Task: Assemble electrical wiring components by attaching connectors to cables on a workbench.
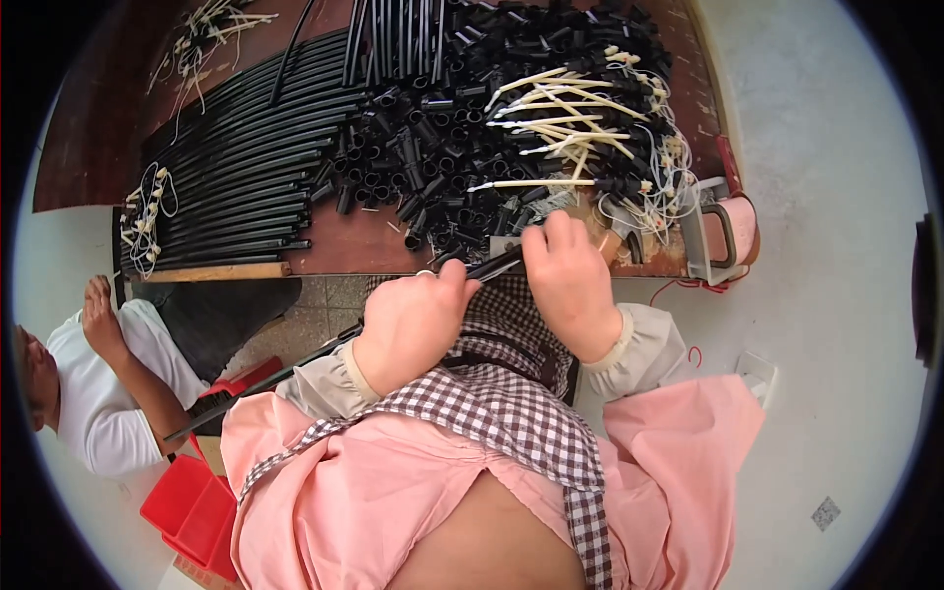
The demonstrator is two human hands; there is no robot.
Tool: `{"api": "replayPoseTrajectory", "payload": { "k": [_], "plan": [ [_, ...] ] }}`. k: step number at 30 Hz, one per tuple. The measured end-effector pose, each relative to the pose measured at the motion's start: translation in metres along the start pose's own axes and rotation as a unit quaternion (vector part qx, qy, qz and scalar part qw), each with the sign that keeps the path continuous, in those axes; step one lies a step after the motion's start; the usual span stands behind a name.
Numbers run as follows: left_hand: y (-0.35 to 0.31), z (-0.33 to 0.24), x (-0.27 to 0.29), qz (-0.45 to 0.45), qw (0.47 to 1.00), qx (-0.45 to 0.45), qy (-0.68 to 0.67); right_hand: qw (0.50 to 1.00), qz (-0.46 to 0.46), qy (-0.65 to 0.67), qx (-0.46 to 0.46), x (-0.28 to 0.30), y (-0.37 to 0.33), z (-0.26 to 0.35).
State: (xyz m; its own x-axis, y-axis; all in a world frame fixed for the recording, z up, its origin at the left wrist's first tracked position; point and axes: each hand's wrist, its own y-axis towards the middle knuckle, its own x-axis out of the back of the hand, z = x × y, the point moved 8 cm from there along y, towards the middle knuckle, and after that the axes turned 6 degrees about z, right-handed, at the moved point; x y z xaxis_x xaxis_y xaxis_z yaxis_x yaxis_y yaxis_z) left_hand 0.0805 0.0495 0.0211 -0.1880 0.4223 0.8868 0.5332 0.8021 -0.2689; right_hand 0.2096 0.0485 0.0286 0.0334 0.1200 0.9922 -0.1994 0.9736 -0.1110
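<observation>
My left hand is closed around a long black rod, which slants down to the left past my forearm. At the table's front edge, my right hand grips a short black tube piece at the rod's far end. Between the two hands the rod and the piece meet; whether one sits inside the other is hard to see. Just beyond my hands lies a heap of short black tube fittings. Thin cream sticks with white tips lie beside it, near my right hand.
Many black rods lie in rows on the left of the brown table. White wires with small connectors lie at its left end, more at its right. A pink and grey device sits at the right corner. Red bins and a co-worker are at left.
</observation>
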Motion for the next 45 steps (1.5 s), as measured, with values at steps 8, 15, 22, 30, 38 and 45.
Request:
{"api": "replayPoseTrajectory", "payload": {
  "k": [8, 15, 22, 30, 38, 45],
  "plan": [
    [-0.009, 0.009, -0.015, 0.007, 0.998, 0.004, -0.069, 0.855, -0.058, 0.426, -0.289, -0.051, -0.08, -0.094],
    [-0.002, 0.023, -0.021, -0.013, 0.997, -0.056, -0.059, 0.807, -0.149, 0.495, -0.286, -0.094, -0.135, -0.087],
    [0.01, 0.017, -0.013, -0.047, 0.993, -0.104, -0.008, 0.856, -0.132, 0.481, -0.135, -0.005, -0.129, -0.047],
    [0.007, 0.009, -0.01, -0.037, 0.994, -0.107, -0.003, 0.787, 0.103, 0.548, -0.266, -0.054, -0.126, -0.083],
    [-0.005, 0.001, -0.03, 0.321, 0.755, -0.051, -0.569, 0.906, -0.073, 0.411, -0.065, -0.008, -0.062, -0.035],
    [-0.08, 0.092, -0.04, 0.056, 0.945, -0.08, -0.312, 0.42, -0.204, 0.884, 0.013, 0.053, -0.012, -0.12]
  ]
}}
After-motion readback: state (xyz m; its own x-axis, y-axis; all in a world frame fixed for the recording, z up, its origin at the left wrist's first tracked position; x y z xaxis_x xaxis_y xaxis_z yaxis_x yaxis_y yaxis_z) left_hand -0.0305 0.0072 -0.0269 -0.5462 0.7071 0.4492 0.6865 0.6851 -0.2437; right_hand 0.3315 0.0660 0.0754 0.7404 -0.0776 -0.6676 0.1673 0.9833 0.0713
